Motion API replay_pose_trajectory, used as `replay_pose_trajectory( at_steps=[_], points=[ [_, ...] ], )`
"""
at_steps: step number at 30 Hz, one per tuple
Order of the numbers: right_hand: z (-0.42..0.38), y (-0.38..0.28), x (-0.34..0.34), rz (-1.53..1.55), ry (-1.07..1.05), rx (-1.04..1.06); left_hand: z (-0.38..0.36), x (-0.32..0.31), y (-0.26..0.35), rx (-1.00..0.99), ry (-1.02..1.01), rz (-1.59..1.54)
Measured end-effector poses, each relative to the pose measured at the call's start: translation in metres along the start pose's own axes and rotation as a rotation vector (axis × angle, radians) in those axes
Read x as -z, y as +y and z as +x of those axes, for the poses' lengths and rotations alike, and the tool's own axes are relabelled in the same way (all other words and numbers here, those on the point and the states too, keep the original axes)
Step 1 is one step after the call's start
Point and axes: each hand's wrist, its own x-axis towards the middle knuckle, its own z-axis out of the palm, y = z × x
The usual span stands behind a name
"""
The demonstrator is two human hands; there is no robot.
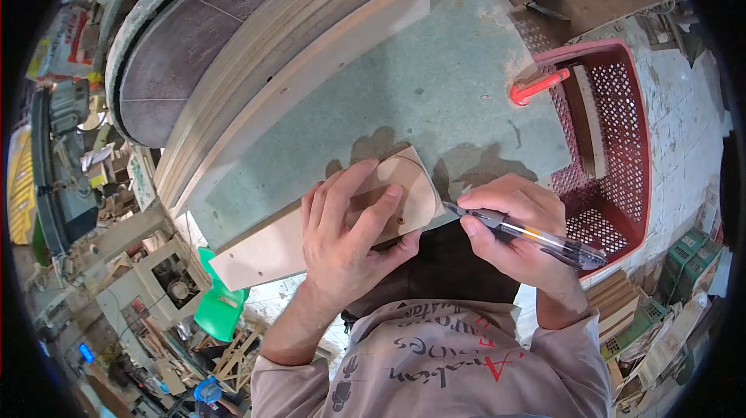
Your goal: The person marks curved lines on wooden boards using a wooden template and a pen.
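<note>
My left hand (350, 224) presses on a thin wooden piece with a rounded end (418, 194), its fingers on top and its thumb at the near edge. That piece lies over the end of a pale wooden board (260, 256), whose corners stick out past the curve. A small dark hole shows near the rounded end. In my right hand (517, 220) is a pen (571, 251), pinched between thumb and fingers. Its tip is at the board's right corner, beside the curved edge. The board lies along the front edge of a grey-green work surface (435, 68).
Several curved wooden strips (303, 60) stand left of the board, beside a round sanding disc (186, 53). An orange-red handle (540, 86) lies at the right edge. Beyond it is a red basket (639, 146) holding wood. A green plastic chair (217, 305) stands lower left.
</note>
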Motion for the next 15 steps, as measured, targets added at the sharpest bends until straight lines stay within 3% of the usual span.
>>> replay_pose_trajectory(
  at_steps=[15],
  points=[
    [0.0062, 0.0003, -0.0018, -0.091, -0.038, 0.056, -0.0012, -0.0008, 0.0, 0.009, 0.003, -0.01]
  ],
)
